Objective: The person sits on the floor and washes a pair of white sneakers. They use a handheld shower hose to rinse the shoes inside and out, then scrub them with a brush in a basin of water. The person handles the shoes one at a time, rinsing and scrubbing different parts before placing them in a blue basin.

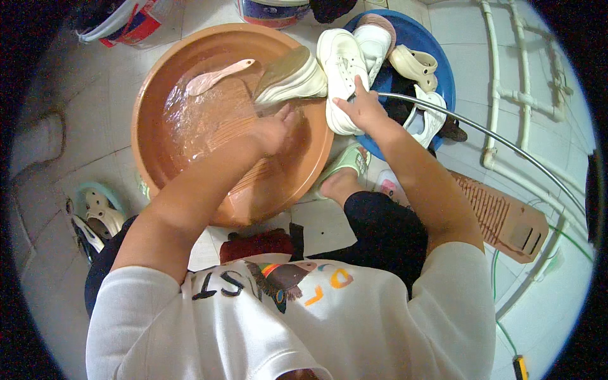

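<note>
My left hand point(273, 132) is over the orange-brown basin point(147, 111), fingers loosely apart and partly curled, with nothing visible in it. Just beyond its fingertips, a white shoe point(303, 85) leans on its side over the basin's right part, its tan sole facing left. My right hand point(366, 111) is closed on the side of a white lace-up sneaker point(342, 63), thumb and forefinger on its upper. The sneaker stands tilted between the basin and a blue tub point(443, 54). A grey metal hose point(487, 132) reaches my right hand; its end is hidden there.
Water and a pink scrubbing brush point(218, 77) are in the basin. The blue tub holds more shoes, including a beige clog point(415, 66). A brown washboard point(500, 215) lies at right, near white wall pipes point(494, 82). Buckets point(272, 11) stand at the back; clogs point(101, 212) sit at left.
</note>
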Motion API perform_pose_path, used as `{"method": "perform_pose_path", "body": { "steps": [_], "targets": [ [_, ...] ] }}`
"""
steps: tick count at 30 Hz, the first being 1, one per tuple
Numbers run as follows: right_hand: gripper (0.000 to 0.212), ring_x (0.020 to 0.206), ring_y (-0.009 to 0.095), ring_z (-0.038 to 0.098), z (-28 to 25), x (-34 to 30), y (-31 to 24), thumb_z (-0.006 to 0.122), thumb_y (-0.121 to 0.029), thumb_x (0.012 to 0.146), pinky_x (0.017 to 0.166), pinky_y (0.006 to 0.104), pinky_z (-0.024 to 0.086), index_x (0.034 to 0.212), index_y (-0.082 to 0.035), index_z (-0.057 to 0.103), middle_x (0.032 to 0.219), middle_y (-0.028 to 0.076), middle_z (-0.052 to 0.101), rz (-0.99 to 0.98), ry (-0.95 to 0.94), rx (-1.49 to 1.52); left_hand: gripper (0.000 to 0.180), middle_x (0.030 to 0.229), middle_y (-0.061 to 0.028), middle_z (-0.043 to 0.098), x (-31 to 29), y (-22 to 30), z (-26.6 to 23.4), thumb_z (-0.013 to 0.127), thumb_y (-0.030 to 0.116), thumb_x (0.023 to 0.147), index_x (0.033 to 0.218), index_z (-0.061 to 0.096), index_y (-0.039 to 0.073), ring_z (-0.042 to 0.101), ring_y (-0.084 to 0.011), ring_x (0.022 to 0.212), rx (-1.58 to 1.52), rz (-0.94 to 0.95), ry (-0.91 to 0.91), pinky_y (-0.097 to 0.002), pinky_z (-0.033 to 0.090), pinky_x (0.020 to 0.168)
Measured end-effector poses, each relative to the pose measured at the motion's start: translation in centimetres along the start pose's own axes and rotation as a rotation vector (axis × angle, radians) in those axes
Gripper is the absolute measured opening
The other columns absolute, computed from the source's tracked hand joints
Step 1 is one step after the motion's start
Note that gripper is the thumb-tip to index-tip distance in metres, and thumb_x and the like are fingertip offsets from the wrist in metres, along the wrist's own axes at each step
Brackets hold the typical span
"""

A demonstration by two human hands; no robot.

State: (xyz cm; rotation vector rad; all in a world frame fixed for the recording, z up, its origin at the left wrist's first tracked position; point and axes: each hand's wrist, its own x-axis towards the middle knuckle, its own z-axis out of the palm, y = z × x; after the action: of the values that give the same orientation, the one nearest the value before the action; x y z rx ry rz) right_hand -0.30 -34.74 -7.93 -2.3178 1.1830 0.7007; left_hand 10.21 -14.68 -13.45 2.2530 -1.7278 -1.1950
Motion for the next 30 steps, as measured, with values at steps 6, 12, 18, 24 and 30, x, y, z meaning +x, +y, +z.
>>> {"method": "perform_pose_path", "body": {
  "steps": [6, 12, 18, 24, 30],
  "targets": [
    [0.094, 0.117, 0.040, 0.041, 1.4, 1.7, -1.0, 0.065, -0.049, 0.072, 0.093, 0.0441, 0.040, 0.139, -0.008, 0.015, 0.129, 0.029, 0.036, 0.048, 0.044, -0.047, 0.041, 0.114, -0.0181, 0.055, -9.0, -2.6, -6.0, 0.052, 0.030, 0.082, 0.115, 0.052, 0.006, 0.053, -0.0311, 0.105, 0.183, -0.182, -0.143, -0.0396, 0.042, 0.090],
    [0.092, 0.119, 0.040, 0.039, 1.9, 2.9, -0.1, 0.067, -0.048, 0.071, 0.097, 0.0429, 0.037, 0.138, -0.007, 0.020, 0.131, 0.027, 0.037, 0.091, 0.101, -0.035, 0.045, 0.109, -0.0186, 0.057, -14.9, -5.9, -8.5, 0.054, 0.032, 0.083, 0.118, 0.049, 0.004, 0.054, -0.0327, 0.102, 0.068, -0.382, 0.053, -0.0405, 0.042, 0.088],
    [0.090, 0.119, 0.041, 0.039, 1.4, 2.1, -0.6, 0.068, -0.045, 0.071, 0.098, 0.0435, 0.036, 0.135, -0.003, 0.021, 0.129, 0.028, 0.038, 0.089, 0.086, -0.010, 0.051, 0.116, -0.0207, 0.053, -13.0, -4.2, -7.9, 0.056, 0.029, 0.081, 0.124, 0.043, 0.004, 0.051, -0.0337, 0.106, 0.004, -0.217, 0.266, -0.0399, 0.041, 0.090],
    [0.097, 0.101, 0.040, 0.053, 0.6, 3.1, 0.3, 0.063, -0.057, 0.068, 0.087, 0.0406, 0.042, 0.125, 0.012, 0.028, 0.110, 0.029, 0.053, -0.178, 0.047, -0.249, 0.066, 0.131, -0.0210, 0.038, -3.6, -0.1, -9.3, 0.064, 0.026, 0.074, 0.129, 0.035, 0.006, 0.043, -0.0362, 0.116, 0.056, -0.019, 0.413, -0.0397, 0.037, 0.097],
    [0.093, 0.091, 0.036, 0.059, -1.8, 1.6, 0.5, 0.067, -0.060, 0.062, 0.079, 0.0392, 0.047, 0.115, 0.010, 0.036, 0.098, 0.028, 0.058, -0.193, 0.077, -0.130, 0.073, 0.141, -0.0183, 0.024, 5.0, 0.6, -10.0, 0.068, 0.026, 0.070, 0.131, 0.032, 0.011, 0.034, -0.0364, 0.124, 0.291, 0.034, 0.353, -0.0402, 0.034, 0.100]
  ]
}}
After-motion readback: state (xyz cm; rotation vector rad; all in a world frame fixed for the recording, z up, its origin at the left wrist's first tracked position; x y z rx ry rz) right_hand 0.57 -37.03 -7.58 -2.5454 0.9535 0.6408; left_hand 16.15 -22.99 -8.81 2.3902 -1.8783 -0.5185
